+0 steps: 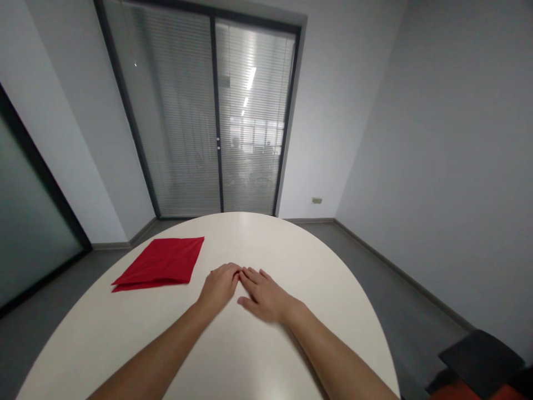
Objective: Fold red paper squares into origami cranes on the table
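Both of my hands rest palm down near the middle of a white table [325, 261], fingertips almost touching each other. My left hand [219, 286] lies flat with its fingers stretched out and holds nothing. My right hand [263, 294] also lies flat and open, thumb out to the side. A folded red cloth [160, 263] lies flat on the table to the left of my left hand, a short gap away from it.
The table's curved edge runs round the far and right sides. Beyond it is grey floor, a glass door with blinds [216, 116] and grey walls. A dark seat [483, 361] stands at the lower right.
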### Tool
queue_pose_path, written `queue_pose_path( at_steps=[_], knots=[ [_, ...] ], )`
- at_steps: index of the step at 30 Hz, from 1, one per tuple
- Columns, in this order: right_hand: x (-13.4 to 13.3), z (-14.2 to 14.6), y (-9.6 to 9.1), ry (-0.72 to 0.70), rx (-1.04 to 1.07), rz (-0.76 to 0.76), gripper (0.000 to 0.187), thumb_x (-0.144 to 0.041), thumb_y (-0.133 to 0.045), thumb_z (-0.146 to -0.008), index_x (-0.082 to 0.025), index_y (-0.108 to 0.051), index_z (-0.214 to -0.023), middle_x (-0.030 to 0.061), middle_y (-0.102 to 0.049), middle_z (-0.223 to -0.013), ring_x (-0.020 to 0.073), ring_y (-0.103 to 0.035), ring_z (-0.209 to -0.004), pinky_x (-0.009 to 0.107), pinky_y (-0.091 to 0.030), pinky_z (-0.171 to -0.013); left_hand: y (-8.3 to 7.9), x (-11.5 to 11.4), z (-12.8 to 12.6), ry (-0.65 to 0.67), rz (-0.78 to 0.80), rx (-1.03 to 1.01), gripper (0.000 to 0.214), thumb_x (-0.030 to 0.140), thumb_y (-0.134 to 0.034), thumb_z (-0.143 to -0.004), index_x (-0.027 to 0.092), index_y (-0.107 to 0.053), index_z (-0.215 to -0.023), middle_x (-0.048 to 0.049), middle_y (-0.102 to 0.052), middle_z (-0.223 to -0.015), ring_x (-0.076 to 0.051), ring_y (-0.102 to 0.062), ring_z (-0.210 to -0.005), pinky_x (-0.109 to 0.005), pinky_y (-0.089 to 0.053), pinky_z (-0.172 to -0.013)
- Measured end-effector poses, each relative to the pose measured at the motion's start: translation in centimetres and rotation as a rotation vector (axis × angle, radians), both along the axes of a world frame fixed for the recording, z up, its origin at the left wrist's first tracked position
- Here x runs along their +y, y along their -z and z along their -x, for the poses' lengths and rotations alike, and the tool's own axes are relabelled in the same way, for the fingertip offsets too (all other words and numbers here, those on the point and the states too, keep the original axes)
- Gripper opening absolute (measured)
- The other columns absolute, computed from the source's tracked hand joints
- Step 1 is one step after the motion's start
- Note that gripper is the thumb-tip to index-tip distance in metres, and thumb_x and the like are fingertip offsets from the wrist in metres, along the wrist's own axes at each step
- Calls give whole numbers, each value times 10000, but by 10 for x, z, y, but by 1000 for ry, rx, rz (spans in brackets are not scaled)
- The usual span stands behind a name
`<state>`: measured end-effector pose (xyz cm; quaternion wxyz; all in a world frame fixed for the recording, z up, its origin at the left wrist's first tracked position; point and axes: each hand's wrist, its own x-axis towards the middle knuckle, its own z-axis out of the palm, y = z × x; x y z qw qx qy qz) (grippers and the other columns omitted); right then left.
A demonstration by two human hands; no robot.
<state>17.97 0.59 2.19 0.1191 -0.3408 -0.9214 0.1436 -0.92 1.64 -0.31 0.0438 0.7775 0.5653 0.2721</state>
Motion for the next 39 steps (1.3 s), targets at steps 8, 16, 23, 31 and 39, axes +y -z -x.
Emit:
queue_pose_path(
  at_steps=[8,16,23,31,39],
  knots=[
    [6,-3,7,45,-61,112,847,-601,-368,-970,-78,-100,-1580,173,-101,-1634,302,-90,-1521,492,-67,-1232,14,1,-6,152,72,152,519,240,-336,-977,56,-426,-1454,-172,-430,-1532,-247,-386,-1434,-433,-307,-1177],
    [5,-8,0,222,-215,253,971,-724,-275,-927,-30,-42,-1566,180,21,-1631,303,28,-1523,502,-23,-1226,18,1,-5,154,142,294,594,332,-258,-999,39,-327,-1512,-171,-275,-1600,-256,-242,-1494,-437,-232,-1217],
    [0,-12,-13,368,-231,63,741,-532,-325,-988,6,-352,-1497,246,-297,-1574,369,-218,-1481,537,-140,-1190,19,0,-3,148,133,266,584,322,-331,-982,85,-340,-1514,-142,-283,-1601,-266,-232,-1498,-472,-232,-1213],
    [18,-19,-7,182,-14,-138,302,-298,-501,-962,-195,-691,-1172,96,-692,-1173,234,-591,-1082,338,-423,-960,14,-3,-5,150,9,143,457,265,-426,-966,130,-531,-1389,-140,-514,-1478,-288,-460,-1377,-505,-331,-1155],
    [22,-25,-6,191,6,-153,251,-231,-505,-955,-200,-745,-1021,80,-712,-1057,209,-595,-998,306,-426,-892,8,-3,-6,107,-56,12,369,189,-539,-898,178,-599,-1262,-110,-686,-1237,-259,-616,-1149,-417,-450,-1030]
  ],
)
